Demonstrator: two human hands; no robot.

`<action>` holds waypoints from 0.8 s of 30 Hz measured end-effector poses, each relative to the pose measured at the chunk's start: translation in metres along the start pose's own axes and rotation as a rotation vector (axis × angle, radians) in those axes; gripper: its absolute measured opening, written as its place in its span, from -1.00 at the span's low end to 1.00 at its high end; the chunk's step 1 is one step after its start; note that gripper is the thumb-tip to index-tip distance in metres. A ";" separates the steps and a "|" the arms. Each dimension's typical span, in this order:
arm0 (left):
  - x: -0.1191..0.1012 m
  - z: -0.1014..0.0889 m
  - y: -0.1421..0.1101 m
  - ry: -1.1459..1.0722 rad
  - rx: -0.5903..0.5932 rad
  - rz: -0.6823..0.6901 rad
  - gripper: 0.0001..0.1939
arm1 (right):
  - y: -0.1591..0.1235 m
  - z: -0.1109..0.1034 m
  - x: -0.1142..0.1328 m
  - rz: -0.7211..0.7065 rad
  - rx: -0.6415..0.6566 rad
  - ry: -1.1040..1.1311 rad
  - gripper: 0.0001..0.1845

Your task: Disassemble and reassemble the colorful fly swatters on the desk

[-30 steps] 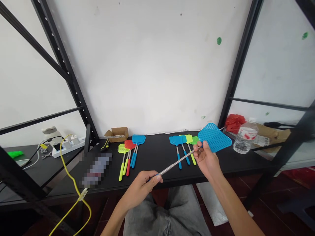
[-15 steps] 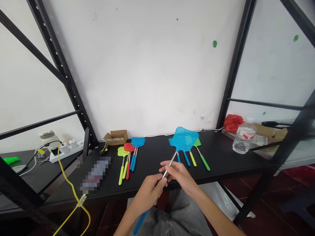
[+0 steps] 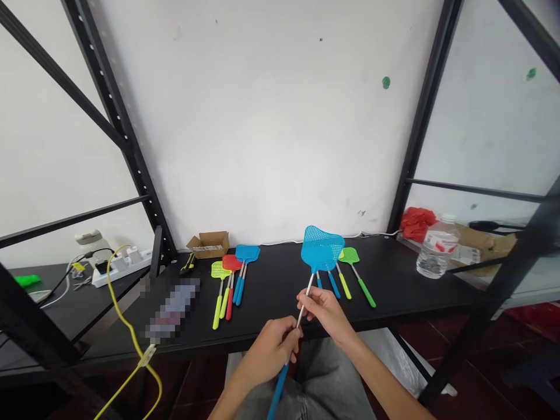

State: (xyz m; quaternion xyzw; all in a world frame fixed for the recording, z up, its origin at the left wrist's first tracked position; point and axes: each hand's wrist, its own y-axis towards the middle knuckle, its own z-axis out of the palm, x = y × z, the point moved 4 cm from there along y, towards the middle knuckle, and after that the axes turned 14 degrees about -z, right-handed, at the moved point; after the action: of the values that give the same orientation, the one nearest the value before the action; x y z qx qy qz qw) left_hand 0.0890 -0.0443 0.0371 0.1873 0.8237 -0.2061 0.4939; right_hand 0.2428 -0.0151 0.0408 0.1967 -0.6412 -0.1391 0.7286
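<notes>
I hold a blue fly swatter (image 3: 322, 249) upright over the front edge of the black table (image 3: 271, 291). My left hand (image 3: 270, 352) is closed round its metal rod just above the blue handle. Just above it, my right hand (image 3: 324, 310) pinches the same rod. Behind the raised head lie several swatters (image 3: 350, 274) with blue, yellow and green handles. Further left lies a second group of swatters (image 3: 230, 280) in yellow, red and blue.
A small cardboard box (image 3: 209, 243) stands at the back by the wall. A water bottle (image 3: 435, 248) and a red bag (image 3: 415, 221) are on the right shelf. A power strip (image 3: 120, 265) and a yellow cable (image 3: 126, 326) are at left. Black rack posts frame the table.
The blue swatter has swung from lying slanted with its head at the right to standing upright in the middle. My right hand slid down the rod toward my left hand.
</notes>
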 end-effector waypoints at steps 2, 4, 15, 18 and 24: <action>0.005 0.008 0.001 -0.015 0.055 -0.017 -0.71 | 0.000 -0.002 -0.001 0.011 -0.036 0.039 -0.59; 0.009 0.013 0.002 -0.023 0.096 -0.031 -0.70 | 0.000 -0.002 -0.001 0.021 -0.045 0.074 -0.57; 0.015 0.013 0.003 0.074 0.126 -0.089 -0.68 | 0.002 -0.007 0.003 0.034 -0.108 0.172 -0.51; 0.020 0.011 0.003 0.137 0.128 -0.085 -0.74 | 0.005 -0.016 0.002 0.026 -0.174 0.199 -0.50; 0.029 0.007 0.001 0.246 0.186 -0.118 -0.74 | 0.012 -0.043 0.015 -0.012 -0.387 0.327 -0.53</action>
State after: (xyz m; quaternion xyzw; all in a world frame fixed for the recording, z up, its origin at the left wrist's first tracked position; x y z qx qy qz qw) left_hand 0.0817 -0.0437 0.0083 0.2073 0.8650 -0.2854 0.3568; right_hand 0.2865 -0.0066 0.0557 0.0772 -0.4752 -0.2302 0.8457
